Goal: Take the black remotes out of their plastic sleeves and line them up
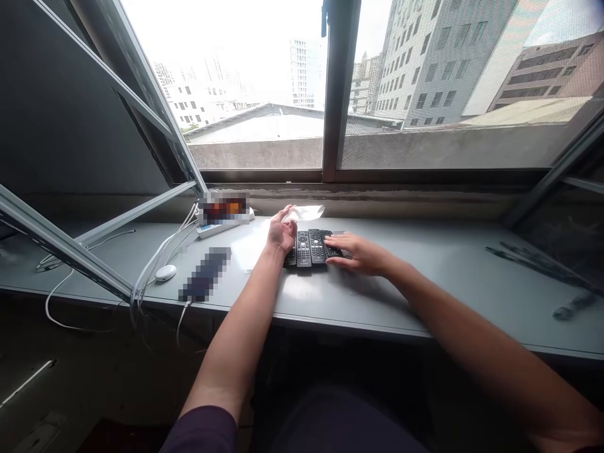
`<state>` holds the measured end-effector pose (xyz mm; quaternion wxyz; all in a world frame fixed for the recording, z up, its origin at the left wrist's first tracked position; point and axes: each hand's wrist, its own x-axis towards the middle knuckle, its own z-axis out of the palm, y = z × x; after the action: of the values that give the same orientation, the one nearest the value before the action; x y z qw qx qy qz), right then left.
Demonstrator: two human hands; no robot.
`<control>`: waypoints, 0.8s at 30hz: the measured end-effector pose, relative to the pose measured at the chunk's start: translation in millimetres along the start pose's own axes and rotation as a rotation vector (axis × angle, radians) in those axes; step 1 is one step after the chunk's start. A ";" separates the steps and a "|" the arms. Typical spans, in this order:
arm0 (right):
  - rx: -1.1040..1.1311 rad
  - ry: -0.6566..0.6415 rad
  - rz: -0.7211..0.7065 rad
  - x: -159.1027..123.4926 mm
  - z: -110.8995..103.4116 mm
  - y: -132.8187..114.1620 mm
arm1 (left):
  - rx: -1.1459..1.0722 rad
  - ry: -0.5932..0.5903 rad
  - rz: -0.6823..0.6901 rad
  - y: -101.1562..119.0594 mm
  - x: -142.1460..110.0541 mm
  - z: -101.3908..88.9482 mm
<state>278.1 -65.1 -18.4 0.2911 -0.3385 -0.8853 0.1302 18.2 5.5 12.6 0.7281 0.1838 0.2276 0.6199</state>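
Several black remote controls [304,250] lie side by side on the grey table [401,302], their buttons facing up. My left hand [282,234] is closed on a thin, translucent white plastic bag [306,214], which it holds up just behind the remotes. Part of the leftmost remote is hidden by the left wrist. My right hand [352,251] rests with fingers stretched out over the rightmost remote, covering much of it; the fingers do not wrap round it.
Left of my arm lie a blurred-out dark phone-like object [205,274] with a cable, a white round puck [165,273] and a white power strip [225,223]. A metal frame [155,119] rises at the left. Dark thin items [538,264] lie at the right. A window stands behind.
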 end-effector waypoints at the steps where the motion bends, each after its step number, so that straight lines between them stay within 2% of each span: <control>1: 0.017 0.049 -0.008 1.0 -2.7 -2.0 | 0.000 0.005 0.003 0.1 -0.2 0.1; 4: 0.012 0.218 0.043 2.4 -9.4 -7.5 | 0.011 0.017 0.006 0.2 -0.7 0.7; 8: 0.050 0.373 0.224 0.8 -13.4 -10.1 | 0.029 0.017 -0.007 -0.1 -1.1 1.0; 10: 0.213 0.366 0.348 0.3 -13.3 -10.5 | 0.028 0.015 -0.014 -0.1 -1.1 0.6; 13: 0.575 0.377 0.485 2.1 -11.2 -12.3 | 0.023 0.009 -0.021 0.0 -0.8 -0.5; 16: 0.763 0.457 0.501 5.6 -8.6 -15.7 | 0.021 0.005 -0.022 0.1 -0.2 -1.4; 24: 0.911 0.546 0.549 7.8 -5.8 -14.4 | 0.016 0.012 -0.025 -0.8 3.2 -3.5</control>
<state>269.4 -70.2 -4.3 0.5799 -0.4170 -0.5136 0.4755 17.4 8.5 8.9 0.7328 0.1832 0.2392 0.6101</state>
